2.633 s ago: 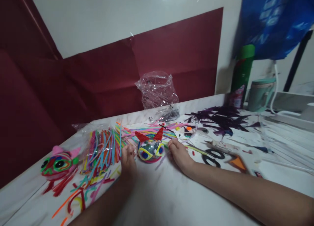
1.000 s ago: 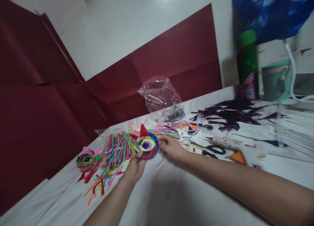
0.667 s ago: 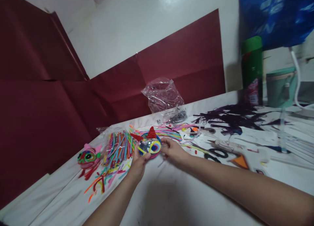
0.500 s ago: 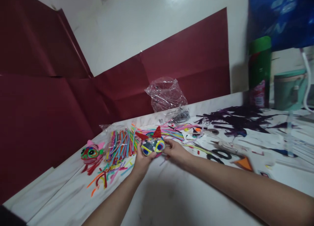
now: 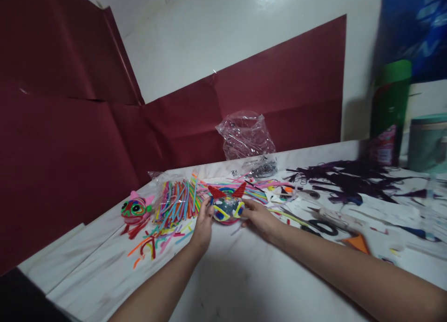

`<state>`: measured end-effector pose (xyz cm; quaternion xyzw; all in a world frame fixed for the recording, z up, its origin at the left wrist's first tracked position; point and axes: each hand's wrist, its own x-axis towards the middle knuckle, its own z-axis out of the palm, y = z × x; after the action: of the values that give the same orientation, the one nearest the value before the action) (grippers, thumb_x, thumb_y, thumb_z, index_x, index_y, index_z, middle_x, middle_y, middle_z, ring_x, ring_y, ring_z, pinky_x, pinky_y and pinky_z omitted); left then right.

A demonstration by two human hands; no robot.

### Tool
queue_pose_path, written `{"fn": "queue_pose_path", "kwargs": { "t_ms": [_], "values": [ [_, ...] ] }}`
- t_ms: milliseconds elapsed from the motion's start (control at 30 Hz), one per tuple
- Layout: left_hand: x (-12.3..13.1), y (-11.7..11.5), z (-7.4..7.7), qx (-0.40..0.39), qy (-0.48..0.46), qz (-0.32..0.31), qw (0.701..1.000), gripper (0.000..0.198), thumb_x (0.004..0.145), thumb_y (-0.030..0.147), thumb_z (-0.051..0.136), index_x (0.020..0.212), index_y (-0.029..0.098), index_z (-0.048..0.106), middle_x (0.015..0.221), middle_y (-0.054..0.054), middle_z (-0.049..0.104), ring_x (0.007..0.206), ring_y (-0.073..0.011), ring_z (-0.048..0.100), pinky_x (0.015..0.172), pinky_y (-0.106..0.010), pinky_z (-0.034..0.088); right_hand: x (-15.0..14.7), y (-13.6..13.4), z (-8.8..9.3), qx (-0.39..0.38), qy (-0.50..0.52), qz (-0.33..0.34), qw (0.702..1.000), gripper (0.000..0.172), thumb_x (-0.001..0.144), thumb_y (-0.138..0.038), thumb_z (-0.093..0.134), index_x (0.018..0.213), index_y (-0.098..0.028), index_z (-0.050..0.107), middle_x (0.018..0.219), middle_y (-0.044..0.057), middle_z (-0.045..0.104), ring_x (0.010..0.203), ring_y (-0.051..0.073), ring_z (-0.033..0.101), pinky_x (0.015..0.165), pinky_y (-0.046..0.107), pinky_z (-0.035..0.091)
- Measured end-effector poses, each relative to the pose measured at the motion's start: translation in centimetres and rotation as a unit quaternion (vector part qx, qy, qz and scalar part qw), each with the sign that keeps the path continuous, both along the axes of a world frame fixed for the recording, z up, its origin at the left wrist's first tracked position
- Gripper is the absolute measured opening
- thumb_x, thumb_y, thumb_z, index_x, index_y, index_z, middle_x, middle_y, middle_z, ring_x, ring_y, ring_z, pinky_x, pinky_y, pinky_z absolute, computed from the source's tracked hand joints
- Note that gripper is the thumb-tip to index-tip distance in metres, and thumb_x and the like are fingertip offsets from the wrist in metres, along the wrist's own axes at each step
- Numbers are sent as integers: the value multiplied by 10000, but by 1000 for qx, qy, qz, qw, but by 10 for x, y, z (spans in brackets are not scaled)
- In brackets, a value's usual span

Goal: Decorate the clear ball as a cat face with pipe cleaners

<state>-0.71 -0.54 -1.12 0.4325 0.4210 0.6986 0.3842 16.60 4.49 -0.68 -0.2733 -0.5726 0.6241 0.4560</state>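
Between my two hands is a round, clear craft animal head (image 5: 227,207) with red pointed ears, yellow-rimmed blue eyes and a rainbow band on top. My left hand (image 5: 204,223) grips its left side, thumb toward me. My right hand (image 5: 260,218) closes on its right side, fingertips at the edge by the eye. Behind it lies a bundle of coloured pipe cleaners (image 5: 181,201), partly in a clear bag. Cut pipe cleaner pieces (image 5: 153,245) are scattered to the left. A similar finished-looking craft animal (image 5: 134,211), pink and green, stands at far left.
At right lie black-handled scissors (image 5: 323,226), a glue gun (image 5: 335,218) with an orange part, and dark purple strips (image 5: 349,177). A crumpled clear plastic bag (image 5: 246,138) leans on the maroon-covered wall. A green container (image 5: 391,107) and a mug (image 5: 426,142) stand at far right.
The craft head has tipped, so its eyes now face lower and more outward. My left thumb has shifted from its front to its side. The whole view has swung slightly left.
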Motion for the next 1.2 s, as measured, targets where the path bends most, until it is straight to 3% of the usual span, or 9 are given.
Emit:
{"fn": "queue_pose_path", "kwargs": {
  "t_ms": [333,467,633,800,1033,1200],
  "values": [
    [9,-3,4,-17,-39,-25,999,448,686,340,737,1076,232,546,1114,-70,619,945,-190,617,791,-292,494,2,-1,-4,-36,16,13,999,376,566,-151,594,935,-173,664,886,29,695,703,154,596,494,206,445],
    [7,0,2,-11,-35,-21,999,466,681,337,744,1088,227,547,1096,-74,635,949,-198,624,822,-312,490,0,-4,-6,-29,20,3,999,393,566,-139,585,950,-170,665,891,30,702,683,154,590,498,213,439],
    [4,3,1,-11,-82,-33,996,547,711,403,706,1195,232,518,1105,-78,645,1017,-230,614,893,-372,474,-2,-10,5,10,-20,-39,999,427,619,-178,584,1041,-158,646,885,38,703,720,168,604,536,225,431],
    [4,-1,5,-14,-86,-37,996,722,613,258,796,1260,271,475,1096,-53,663,1045,-228,614,973,-384,438,-2,-16,12,75,-52,-37,995,494,632,-201,595,1121,-140,623,753,7,666,596,135,547,551,241,428],
    [0,2,12,-2,-153,-109,982,456,687,374,732,1062,149,602,1010,-93,708,1083,-270,605,984,-501,430,-2,-13,9,133,-64,-86,985,366,652,-226,565,1007,-174,636,711,1,616,628,159,551,603,276,450],
    [2,-1,14,10,-186,-151,971,364,675,324,744,993,181,638,963,-55,728,1041,-257,630,1019,-483,405,-2,-10,11,127,-27,-85,988,201,686,-285,536,852,-185,590,685,-13,566,603,141,524,528,246,407]
  ]
}}
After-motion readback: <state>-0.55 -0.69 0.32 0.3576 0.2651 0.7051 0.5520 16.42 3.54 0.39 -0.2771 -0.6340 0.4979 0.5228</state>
